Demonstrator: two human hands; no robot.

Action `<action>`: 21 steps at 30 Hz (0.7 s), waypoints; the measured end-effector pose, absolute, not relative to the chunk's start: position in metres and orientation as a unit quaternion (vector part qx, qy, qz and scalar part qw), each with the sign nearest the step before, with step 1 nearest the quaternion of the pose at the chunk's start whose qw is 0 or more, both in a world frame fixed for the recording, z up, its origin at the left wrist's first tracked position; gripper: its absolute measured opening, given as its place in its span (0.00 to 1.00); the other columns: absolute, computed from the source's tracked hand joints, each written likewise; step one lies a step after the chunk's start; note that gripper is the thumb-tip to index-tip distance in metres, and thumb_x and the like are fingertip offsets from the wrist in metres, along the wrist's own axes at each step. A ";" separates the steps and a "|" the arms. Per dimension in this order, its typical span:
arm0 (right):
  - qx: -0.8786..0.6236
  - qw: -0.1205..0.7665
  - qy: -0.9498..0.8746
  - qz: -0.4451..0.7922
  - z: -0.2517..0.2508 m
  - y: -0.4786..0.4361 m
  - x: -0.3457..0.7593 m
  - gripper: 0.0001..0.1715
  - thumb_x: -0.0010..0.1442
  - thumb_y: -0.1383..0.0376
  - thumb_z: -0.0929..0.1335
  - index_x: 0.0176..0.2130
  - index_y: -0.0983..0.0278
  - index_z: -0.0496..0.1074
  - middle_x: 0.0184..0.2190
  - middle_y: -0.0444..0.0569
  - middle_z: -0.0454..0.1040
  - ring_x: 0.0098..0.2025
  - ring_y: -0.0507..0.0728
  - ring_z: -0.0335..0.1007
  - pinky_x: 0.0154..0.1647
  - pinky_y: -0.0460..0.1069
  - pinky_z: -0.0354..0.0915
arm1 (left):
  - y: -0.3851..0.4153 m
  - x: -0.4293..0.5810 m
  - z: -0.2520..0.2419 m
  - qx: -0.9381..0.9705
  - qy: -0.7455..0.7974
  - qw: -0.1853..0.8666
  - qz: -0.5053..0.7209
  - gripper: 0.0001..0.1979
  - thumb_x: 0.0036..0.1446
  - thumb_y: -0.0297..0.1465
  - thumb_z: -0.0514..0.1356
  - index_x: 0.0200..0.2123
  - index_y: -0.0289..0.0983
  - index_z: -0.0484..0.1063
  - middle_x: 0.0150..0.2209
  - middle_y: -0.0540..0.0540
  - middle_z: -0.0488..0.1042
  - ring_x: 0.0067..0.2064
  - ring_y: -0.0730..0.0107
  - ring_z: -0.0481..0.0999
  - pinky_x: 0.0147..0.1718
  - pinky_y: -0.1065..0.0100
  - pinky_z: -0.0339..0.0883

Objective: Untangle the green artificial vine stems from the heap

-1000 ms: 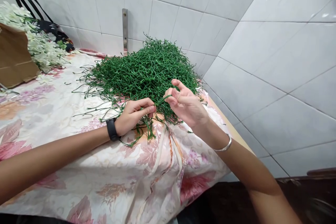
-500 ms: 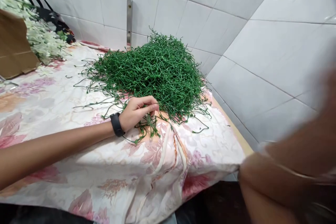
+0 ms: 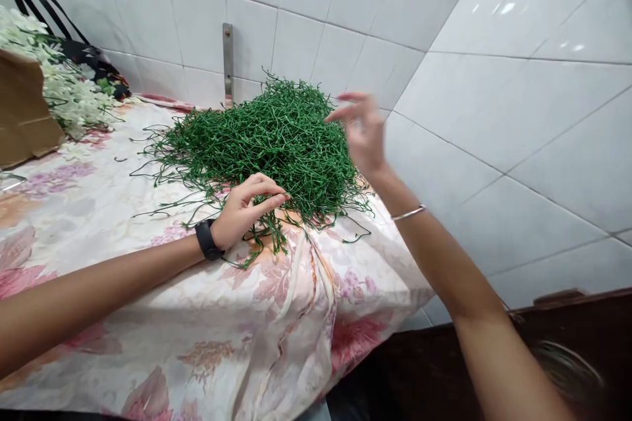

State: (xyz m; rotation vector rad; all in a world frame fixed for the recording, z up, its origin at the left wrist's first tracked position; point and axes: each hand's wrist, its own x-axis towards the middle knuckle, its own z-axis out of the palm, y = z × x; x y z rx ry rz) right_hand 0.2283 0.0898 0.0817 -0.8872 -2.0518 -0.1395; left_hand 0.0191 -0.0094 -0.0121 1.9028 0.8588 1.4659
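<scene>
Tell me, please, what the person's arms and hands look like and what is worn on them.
Both forearms are bare: no sleeves, no gloves. The left hand has a black band, like a watch or fitness tracker, at the wrist. The right hand, blurred here, has a thin silver bangle on the wrist.

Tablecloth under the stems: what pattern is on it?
Floral: pink and peach blooms on a white tablecloth, clearest in the head view.

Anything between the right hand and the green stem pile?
Nothing visible. The right hand, open and motion-blurred, hovers at the right side of the green stem pile with only air between. The left hand sits at the pile's near edge, fingers closed on a small bunch, clear of that path.
</scene>
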 end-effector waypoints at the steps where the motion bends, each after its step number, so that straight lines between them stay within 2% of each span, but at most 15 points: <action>1: -0.360 0.390 -0.844 -0.071 0.077 0.095 0.225 0.17 0.60 0.59 0.59 0.47 0.61 0.65 0.48 0.51 0.68 0.54 0.60 0.59 0.57 0.61 0.50 | -0.009 0.019 -0.012 0.708 0.330 0.293 0.552 0.07 0.51 0.34 0.58 0.31 0.37 0.74 0.33 0.46 0.70 0.36 0.69 0.68 0.36 0.68 0.60; 3: -0.368 0.321 -0.869 -0.078 0.066 0.100 0.219 0.19 0.59 0.58 0.60 0.49 0.60 0.63 0.51 0.49 0.65 0.59 0.62 0.50 0.60 0.63 0.40 | -0.009 0.018 -0.011 0.685 0.343 0.310 0.563 0.08 0.51 0.34 0.59 0.31 0.37 0.74 0.32 0.46 0.71 0.35 0.70 0.68 0.34 0.68 0.60; 5: -0.364 0.344 -0.863 -0.071 0.059 0.095 0.213 0.19 0.59 0.58 0.59 0.50 0.59 0.62 0.53 0.48 0.63 0.61 0.61 0.47 0.60 0.62 0.39 | -0.008 0.017 -0.010 0.643 0.345 0.345 0.591 0.08 0.50 0.35 0.60 0.31 0.36 0.74 0.32 0.46 0.72 0.34 0.71 0.69 0.33 0.69 0.61; 9: -0.315 0.443 -0.839 -0.010 0.053 0.062 0.198 0.15 0.61 0.59 0.57 0.41 0.61 0.67 0.45 0.48 0.70 0.50 0.54 0.62 0.54 0.54 0.50 | -0.002 0.013 -0.008 0.563 0.321 0.417 0.637 0.08 0.47 0.35 0.62 0.30 0.36 0.73 0.34 0.47 0.75 0.30 0.75 0.69 0.29 0.71 0.63; 12: -0.285 0.375 -0.880 0.065 0.046 0.038 0.187 0.16 0.62 0.59 0.57 0.37 0.62 0.69 0.37 0.45 0.73 0.42 0.51 0.66 0.50 0.51 0.50 | 0.001 0.011 -0.007 0.558 0.313 0.429 0.638 0.08 0.47 0.33 0.62 0.31 0.35 0.72 0.34 0.47 0.74 0.27 0.78 0.67 0.28 0.73 0.63; 15: -0.259 0.296 -0.915 0.091 0.035 0.025 0.179 0.14 0.57 0.55 0.62 0.36 0.62 0.69 0.36 0.44 0.74 0.40 0.51 0.66 0.49 0.51 0.48 | -0.001 0.011 -0.006 0.566 0.305 0.428 0.635 0.06 0.47 0.32 0.62 0.30 0.35 0.71 0.32 0.49 0.73 0.30 0.77 0.69 0.29 0.74 0.64; 18: -0.253 0.304 -0.915 0.084 0.029 0.023 0.176 0.13 0.55 0.56 0.65 0.35 0.64 0.69 0.34 0.44 0.75 0.38 0.51 0.67 0.49 0.51 0.47 | -0.004 0.012 -0.005 0.571 0.300 0.433 0.629 0.06 0.47 0.30 0.62 0.29 0.35 0.70 0.30 0.50 0.71 0.33 0.76 0.69 0.32 0.75 0.65; 21: -0.251 0.313 -0.913 0.076 0.028 0.024 0.179 0.11 0.58 0.60 0.62 0.35 0.63 0.69 0.34 0.44 0.75 0.37 0.50 0.67 0.48 0.51 0.47 | -0.006 0.011 -0.004 0.585 0.306 0.447 0.604 0.07 0.45 0.29 0.64 0.30 0.35 0.69 0.32 0.50 0.70 0.34 0.77 0.69 0.34 0.75 0.64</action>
